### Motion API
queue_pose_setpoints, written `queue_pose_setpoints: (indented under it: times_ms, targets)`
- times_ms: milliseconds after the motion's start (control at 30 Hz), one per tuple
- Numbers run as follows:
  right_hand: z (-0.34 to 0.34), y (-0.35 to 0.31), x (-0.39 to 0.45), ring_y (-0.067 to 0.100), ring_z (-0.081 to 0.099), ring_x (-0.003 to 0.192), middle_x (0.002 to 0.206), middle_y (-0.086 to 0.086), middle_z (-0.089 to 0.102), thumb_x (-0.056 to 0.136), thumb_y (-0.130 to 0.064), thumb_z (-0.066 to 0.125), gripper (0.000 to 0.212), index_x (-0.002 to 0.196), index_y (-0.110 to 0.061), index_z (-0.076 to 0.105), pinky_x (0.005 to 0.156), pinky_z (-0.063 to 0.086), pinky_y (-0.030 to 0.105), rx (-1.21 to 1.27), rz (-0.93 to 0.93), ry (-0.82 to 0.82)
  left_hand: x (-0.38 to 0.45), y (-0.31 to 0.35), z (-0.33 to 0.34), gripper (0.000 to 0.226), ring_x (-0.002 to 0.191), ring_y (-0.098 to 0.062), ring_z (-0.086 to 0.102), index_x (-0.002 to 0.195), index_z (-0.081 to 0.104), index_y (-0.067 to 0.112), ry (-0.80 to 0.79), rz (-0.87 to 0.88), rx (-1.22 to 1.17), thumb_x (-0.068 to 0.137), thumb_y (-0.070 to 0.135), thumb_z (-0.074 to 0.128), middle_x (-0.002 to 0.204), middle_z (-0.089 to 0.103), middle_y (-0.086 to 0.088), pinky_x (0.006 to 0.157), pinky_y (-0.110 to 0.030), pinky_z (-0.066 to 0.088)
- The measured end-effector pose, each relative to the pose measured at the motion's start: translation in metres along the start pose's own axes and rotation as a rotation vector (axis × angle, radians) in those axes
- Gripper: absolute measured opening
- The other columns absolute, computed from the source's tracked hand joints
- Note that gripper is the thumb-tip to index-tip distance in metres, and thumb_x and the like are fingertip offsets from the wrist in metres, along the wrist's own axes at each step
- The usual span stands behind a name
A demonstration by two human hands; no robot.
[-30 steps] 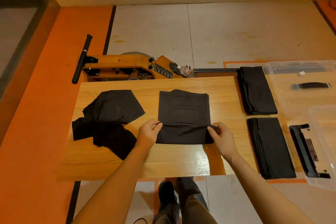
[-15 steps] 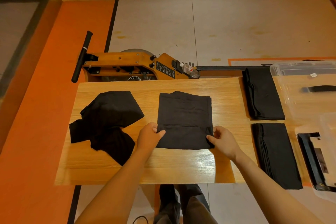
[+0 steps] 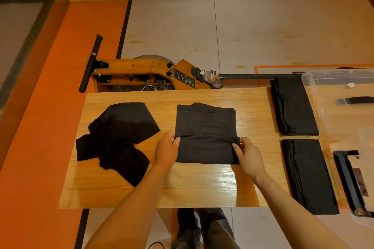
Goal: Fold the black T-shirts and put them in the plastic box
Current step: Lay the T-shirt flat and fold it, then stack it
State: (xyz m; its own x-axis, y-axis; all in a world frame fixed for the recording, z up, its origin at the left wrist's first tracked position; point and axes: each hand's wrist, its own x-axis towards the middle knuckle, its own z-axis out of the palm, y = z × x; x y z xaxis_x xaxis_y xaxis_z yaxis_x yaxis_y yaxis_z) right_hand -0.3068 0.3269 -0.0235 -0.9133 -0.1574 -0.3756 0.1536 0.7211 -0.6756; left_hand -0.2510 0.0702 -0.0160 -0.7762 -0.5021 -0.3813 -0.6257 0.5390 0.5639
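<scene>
While the left hand (image 3: 166,148) and right hand (image 3: 248,154) each pinch a side of its turned-up near flap, the half-folded T-shirt (image 3: 205,127) stretches away across the tabletop (image 3: 202,186).

Surface (image 3: 202,184): light wood-grain laminate, semi-gloss (glare patch near front edge). T-shirt (image 3: 204,137): black matt knit cloth, soft creases. Plastic box (image 3: 315,79): clear, glossy. Rowing machine (image 3: 141,73): varnished wood, black metal fittings.

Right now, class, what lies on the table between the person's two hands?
The half-folded black T-shirt, seen in the head view; the left hand and right hand pinch its side edges.
</scene>
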Motion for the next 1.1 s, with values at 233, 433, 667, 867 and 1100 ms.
queue_pose_setpoints:
  times_ms: [233, 433, 667, 867, 1100]
  targets:
    - [0.009, 0.002, -0.003, 0.013, 0.061, 0.078, 0.086, -0.002, 0.064, 0.100, -0.034, 0.053, 0.020, 0.101, -0.015, 0.058, 0.068, 0.054, 0.031, 0.012, 0.075, 0.072, -0.001, -0.004, 0.007, 0.019, 0.062, -0.013, 0.045, 0.084, 0.051, 0.014, 0.011, -0.054, 0.021, 0.098, 0.027, 0.053, 0.068, 0.050, 0.001, 0.053, -0.028, 0.033]
    - [0.010, 0.001, -0.004, 0.014, 0.061, 0.076, 0.080, -0.003, 0.063, 0.098, -0.027, 0.058, 0.013, 0.093, -0.014, 0.060, 0.061, 0.045, 0.024, 0.093, 0.109, 0.124, 0.001, -0.005, 0.006, 0.020, 0.070, -0.018, 0.052, 0.085, 0.054, 0.012, 0.011, -0.080, 0.021, 0.096, 0.029, 0.056, 0.075, 0.056, -0.003, 0.059, -0.031, 0.038]
    - [0.011, 0.001, -0.007, 0.013, 0.060, 0.075, 0.080, -0.001, 0.063, 0.095, -0.024, 0.063, 0.010, 0.091, -0.015, 0.060, 0.061, 0.044, 0.023, 0.135, 0.107, 0.132, 0.000, -0.007, 0.006, 0.022, 0.067, -0.017, 0.049, 0.080, 0.053, 0.012, 0.012, -0.078, -0.001, 0.096, 0.027, 0.057, 0.070, 0.053, -0.001, 0.059, -0.030, 0.038]
    - [0.016, 0.011, -0.013, 0.015, 0.062, 0.078, 0.082, -0.002, 0.064, 0.094, -0.027, 0.063, 0.009, 0.091, -0.019, 0.061, 0.070, 0.054, 0.033, 0.109, 0.100, 0.160, -0.010, -0.011, 0.007, 0.023, 0.064, -0.016, 0.049, 0.076, 0.052, 0.014, 0.048, -0.050, -0.038, 0.095, 0.026, 0.059, 0.065, 0.051, 0.000, 0.059, -0.031, 0.039]
    - [0.018, 0.002, -0.020, 0.020, 0.056, 0.109, 0.126, 0.006, 0.055, 0.097, -0.030, 0.059, 0.035, 0.126, -0.010, 0.057, 0.086, 0.046, 0.028, -0.070, 0.028, 0.275, -0.015, -0.011, 0.004, 0.015, 0.080, -0.015, 0.055, 0.093, 0.058, 0.015, 0.126, 0.032, 0.041, 0.093, 0.029, 0.062, 0.086, 0.057, 0.000, 0.064, -0.026, 0.042]
